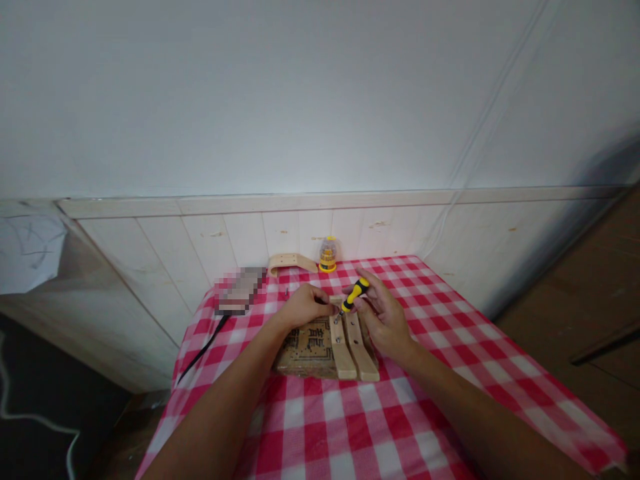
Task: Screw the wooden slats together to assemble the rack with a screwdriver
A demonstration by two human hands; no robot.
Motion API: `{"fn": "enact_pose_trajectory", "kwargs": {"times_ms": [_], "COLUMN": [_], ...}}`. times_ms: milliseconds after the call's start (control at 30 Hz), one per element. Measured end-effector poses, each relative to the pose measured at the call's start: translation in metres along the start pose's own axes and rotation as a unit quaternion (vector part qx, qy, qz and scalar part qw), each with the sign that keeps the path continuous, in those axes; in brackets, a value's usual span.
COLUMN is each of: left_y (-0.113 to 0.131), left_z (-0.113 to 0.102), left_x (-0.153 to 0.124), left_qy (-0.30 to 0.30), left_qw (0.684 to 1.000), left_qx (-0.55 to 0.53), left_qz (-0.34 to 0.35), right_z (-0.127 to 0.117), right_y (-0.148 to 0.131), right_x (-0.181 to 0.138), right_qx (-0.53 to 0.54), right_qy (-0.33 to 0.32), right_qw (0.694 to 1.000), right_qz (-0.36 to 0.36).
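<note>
My right hand (384, 319) grips a yellow-and-black screwdriver (355, 293), its shaft slanting down to the left. The tip meets a screw near the upper part of a pale wooden piece (342, 353) with a bent lower end. Beside it on the right lies a similar wooden piece (362, 350) with holes in it. Both rest on a brown board (305, 363) printed with dark characters. My left hand (309, 303) is closed, fingertips pressed together at the wooden piece's upper end near the screwdriver tip; whatever they pinch is hidden.
A red-and-white checked cloth (310, 433) covers the table. Against the white wall stand a curved wooden piece (290, 260) and a yellow-based clear container (328, 257). A blurred-out flat object (241, 291) with a black strap (205, 350) lies at the left.
</note>
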State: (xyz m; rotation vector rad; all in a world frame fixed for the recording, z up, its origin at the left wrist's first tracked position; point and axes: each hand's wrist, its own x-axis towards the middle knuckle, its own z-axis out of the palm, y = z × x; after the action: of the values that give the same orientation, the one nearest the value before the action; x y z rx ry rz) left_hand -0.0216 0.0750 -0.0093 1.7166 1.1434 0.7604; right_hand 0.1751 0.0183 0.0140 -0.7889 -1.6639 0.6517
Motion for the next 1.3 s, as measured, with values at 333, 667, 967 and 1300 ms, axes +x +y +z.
{"fn": "enact_pose_trajectory", "kwargs": {"times_ms": [333,667,967,1300], "left_y": [0.001,0.001,-0.006,-0.009], "left_z": [0.000,0.000,-0.001,0.000], "left_x": [0.000,-0.002,0.002,0.003], "left_qy": [-0.004,0.004,-0.006,-0.005], "left_qw": [1.000,1.000,1.000,1.000], "left_qx": [-0.003,0.008,-0.002,-0.010], "left_qz": [0.009,0.005,0.019,0.020], "right_z": [-0.001,0.004,0.004,0.006], "right_y": [0.004,0.001,-0.001,-0.001], "right_x": [0.001,0.007,0.006,0.006], "right_qx": [0.007,0.010,0.002,0.008], "right_qy": [-0.016,0.032,0.048,0.068], "right_qw": [1.000,0.999,0.999,0.997], "right_qz": [0.007,0.011,0.009,0.018]}}
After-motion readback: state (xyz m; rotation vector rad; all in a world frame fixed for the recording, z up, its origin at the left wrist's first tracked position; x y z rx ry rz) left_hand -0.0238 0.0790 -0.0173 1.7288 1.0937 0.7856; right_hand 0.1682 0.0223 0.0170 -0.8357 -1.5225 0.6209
